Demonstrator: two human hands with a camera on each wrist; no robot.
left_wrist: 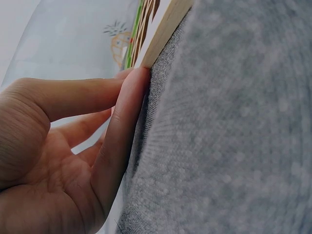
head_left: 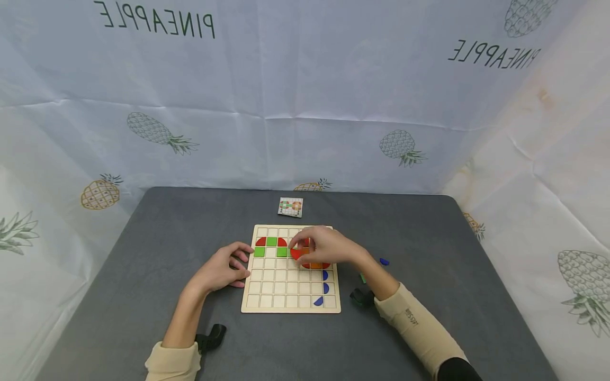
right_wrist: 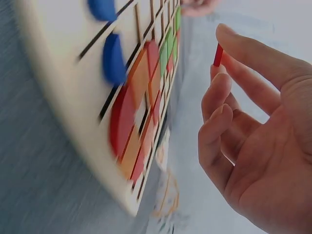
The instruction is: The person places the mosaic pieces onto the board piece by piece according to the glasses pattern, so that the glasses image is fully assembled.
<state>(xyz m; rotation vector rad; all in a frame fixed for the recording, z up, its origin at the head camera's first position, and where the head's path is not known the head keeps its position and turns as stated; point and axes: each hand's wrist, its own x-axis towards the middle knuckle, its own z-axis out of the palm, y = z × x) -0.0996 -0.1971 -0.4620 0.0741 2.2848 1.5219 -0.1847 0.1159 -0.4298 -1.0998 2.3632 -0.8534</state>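
Observation:
A pale wooden grid board (head_left: 276,288) lies on the dark grey table. My left hand (head_left: 221,270) rests its fingertips against the board's left edge, fingers spread and lightly bent. Over the board's upper right part, my right hand (head_left: 329,246) pinches a thin red piece (right_wrist: 218,55) between thumb and finger, lifted off the board in the right wrist view. Red and green pieces, among them a green square (head_left: 282,252), sit in the upper left cells. Orange and red pieces (right_wrist: 122,122) fill cells to the right, partly hidden by the right hand in the head view.
Three blue half-round pieces, one of them (head_left: 326,288), lie down the board's right side. Another blue piece (head_left: 384,261) and a green piece (head_left: 362,278), partly covered by the forearm, are on the table. A small pattern card (head_left: 290,206) lies beyond the board.

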